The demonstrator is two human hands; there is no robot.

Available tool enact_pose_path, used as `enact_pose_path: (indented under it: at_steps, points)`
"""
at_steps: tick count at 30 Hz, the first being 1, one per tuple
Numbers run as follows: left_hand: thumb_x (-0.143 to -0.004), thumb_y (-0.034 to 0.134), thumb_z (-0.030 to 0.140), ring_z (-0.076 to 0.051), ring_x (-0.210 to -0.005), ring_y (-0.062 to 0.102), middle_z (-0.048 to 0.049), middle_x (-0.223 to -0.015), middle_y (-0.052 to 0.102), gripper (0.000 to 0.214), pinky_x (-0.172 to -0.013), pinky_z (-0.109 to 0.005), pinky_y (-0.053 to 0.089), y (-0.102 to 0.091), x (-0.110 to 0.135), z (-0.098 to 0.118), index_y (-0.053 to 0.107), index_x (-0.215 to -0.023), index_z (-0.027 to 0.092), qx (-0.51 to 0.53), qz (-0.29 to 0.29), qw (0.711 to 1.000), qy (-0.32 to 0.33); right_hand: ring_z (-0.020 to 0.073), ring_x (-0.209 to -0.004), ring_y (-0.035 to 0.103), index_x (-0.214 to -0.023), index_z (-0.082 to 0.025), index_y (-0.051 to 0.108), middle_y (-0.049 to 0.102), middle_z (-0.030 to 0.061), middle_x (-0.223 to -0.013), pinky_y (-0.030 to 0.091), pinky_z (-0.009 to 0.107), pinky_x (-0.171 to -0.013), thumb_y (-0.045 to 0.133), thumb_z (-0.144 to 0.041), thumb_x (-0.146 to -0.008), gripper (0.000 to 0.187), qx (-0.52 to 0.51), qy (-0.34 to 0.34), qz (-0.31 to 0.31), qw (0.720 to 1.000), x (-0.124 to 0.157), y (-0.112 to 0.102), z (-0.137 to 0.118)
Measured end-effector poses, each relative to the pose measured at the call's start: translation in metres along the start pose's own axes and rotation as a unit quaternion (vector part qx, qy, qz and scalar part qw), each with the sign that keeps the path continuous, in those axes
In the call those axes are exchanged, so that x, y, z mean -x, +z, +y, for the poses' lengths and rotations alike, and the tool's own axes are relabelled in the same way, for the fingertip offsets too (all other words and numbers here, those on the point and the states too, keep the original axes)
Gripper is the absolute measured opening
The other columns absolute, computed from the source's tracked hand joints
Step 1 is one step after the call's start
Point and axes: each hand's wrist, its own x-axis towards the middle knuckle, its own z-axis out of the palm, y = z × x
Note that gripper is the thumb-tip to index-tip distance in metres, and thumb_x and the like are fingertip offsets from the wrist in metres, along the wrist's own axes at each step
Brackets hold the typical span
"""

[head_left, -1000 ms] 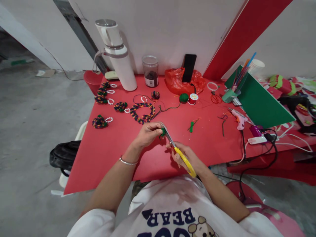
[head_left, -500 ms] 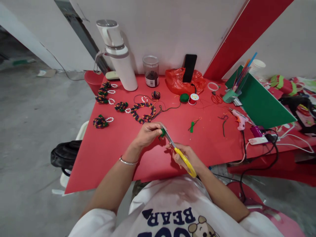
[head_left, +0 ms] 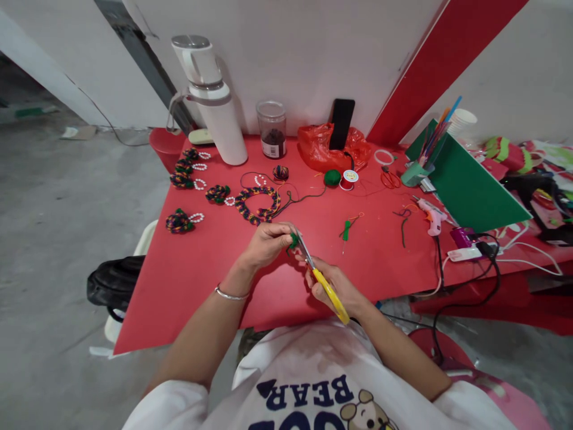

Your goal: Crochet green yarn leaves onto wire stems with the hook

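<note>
My left hand (head_left: 267,243) pinches a small piece of green yarn (head_left: 293,240) over the red table, its fingers partly covering it. In my right hand (head_left: 330,280) is a pair of scissors with yellow handles (head_left: 330,295), the metal blades pointing up and left against the green yarn. Whether the blades are parted is hard to make out. Beyond my left hand lies a braided multicoloured yarn strip (head_left: 242,206) curved into a loop. A small green yarn piece (head_left: 346,230) with a needle rests to the right of the blades.
Several yarn flowers with bead loops (head_left: 179,221) lie at the left. Along the back stand a white flask (head_left: 221,128), a clear jar (head_left: 271,134), a red plastic bag (head_left: 308,146) and a phone (head_left: 341,122). A pink glue gun (head_left: 433,216) and cables lie right.
The scissors and my right hand have shifted slightly left, with the handles turned a little more upright. My left hand keeps its pinch on the green yarn. The whole view has drifted slightly.
</note>
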Motion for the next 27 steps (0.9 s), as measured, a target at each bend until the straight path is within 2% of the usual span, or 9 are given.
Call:
enact_pose_path:
  at_steps: [5,10,13,17,19,21,24,27]
  points:
    - [-0.065,0.094,0.043,-0.014,-0.054,0.064,-0.0053,-0.069,0.07,0.039,-0.051,-0.025,0.053,0.0,0.001,-0.007,0.082,-0.086,0.013,0.036,0.037,0.998,-0.025,0.0117,-0.058,0.043,-0.127,-0.016,0.065,0.046,-0.0041,-0.065,0.04,0.025,-0.056,0.065,-0.066,-0.087,0.064,-0.011,-0.003,0.024,1.0,0.0,0.001,-0.006]
    - [-0.065,0.095,0.039,-0.013,-0.056,0.066,-0.0037,-0.068,0.073,0.042,-0.056,-0.025,0.055,0.003,0.0,-0.013,0.082,-0.098,0.017,0.06,0.038,0.997,-0.036,0.0116,-0.059,0.042,-0.139,-0.017,0.057,0.051,-0.0015,-0.075,0.041,0.025,-0.056,0.054,-0.064,-0.094,0.065,0.055,-0.034,0.05,0.997,0.0,-0.008,-0.01]
    - [-0.063,0.096,0.038,-0.013,-0.056,0.066,-0.0031,-0.069,0.073,0.037,-0.054,-0.023,0.054,0.007,-0.002,-0.012,0.081,-0.091,0.018,0.082,0.05,0.995,-0.025,0.0137,-0.063,0.047,-0.144,-0.017,0.054,0.056,0.0009,-0.079,0.046,0.027,-0.061,0.054,-0.058,-0.094,0.064,0.139,-0.05,0.109,0.983,0.002,-0.015,-0.011]
    - [-0.059,0.098,0.035,-0.009,-0.055,0.063,-0.0036,-0.07,0.073,0.035,-0.05,-0.016,0.049,0.009,-0.003,-0.009,0.074,-0.075,0.014,0.092,0.104,0.99,-0.021,0.0181,-0.072,0.061,-0.134,-0.019,0.065,0.069,0.0068,-0.091,0.055,0.032,-0.072,0.071,-0.053,-0.084,0.061,0.243,-0.063,0.2,0.947,0.0,-0.022,-0.012]
    - [-0.061,0.097,0.035,-0.006,-0.047,0.056,-0.0026,-0.069,0.072,0.038,-0.041,-0.013,0.041,0.011,-0.002,-0.008,0.072,-0.081,0.014,0.116,0.099,0.987,-0.055,0.0172,-0.07,0.063,-0.128,-0.02,0.069,0.071,0.006,-0.089,0.056,0.031,-0.072,0.076,-0.049,-0.081,0.056,0.223,-0.064,0.249,0.94,-0.006,-0.023,-0.013]
    - [-0.065,0.095,0.034,-0.005,-0.041,0.05,-0.0013,-0.069,0.07,0.039,-0.035,-0.012,0.032,0.013,-0.001,-0.009,0.069,-0.089,0.017,0.156,0.073,0.98,-0.104,0.0153,-0.067,0.064,-0.125,-0.02,0.07,0.072,0.0035,-0.085,0.057,0.029,-0.068,0.078,-0.046,-0.08,0.053,0.153,-0.059,0.285,0.944,-0.016,-0.023,-0.014]
    - [-0.068,0.092,0.032,-0.006,-0.04,0.048,-0.0002,-0.069,0.069,0.04,-0.033,-0.012,0.03,0.017,0.0,-0.011,0.062,-0.091,0.019,0.205,0.035,0.967,-0.144,0.0159,-0.07,0.068,-0.131,-0.024,0.067,0.075,0.0029,-0.088,0.058,0.028,-0.065,0.078,-0.045,-0.081,0.055,0.042,-0.061,0.283,0.956,-0.035,-0.023,-0.021]
    - [-0.068,0.091,0.03,-0.006,-0.042,0.051,-0.0006,-0.067,0.068,0.038,-0.035,-0.012,0.034,0.019,-0.001,-0.015,0.058,-0.084,0.018,0.221,0.02,0.961,-0.165,0.0169,-0.076,0.071,-0.133,-0.027,0.065,0.077,0.0037,-0.092,0.059,0.028,-0.068,0.082,-0.043,-0.077,0.06,-0.003,-0.081,0.261,0.962,-0.051,-0.024,-0.026]
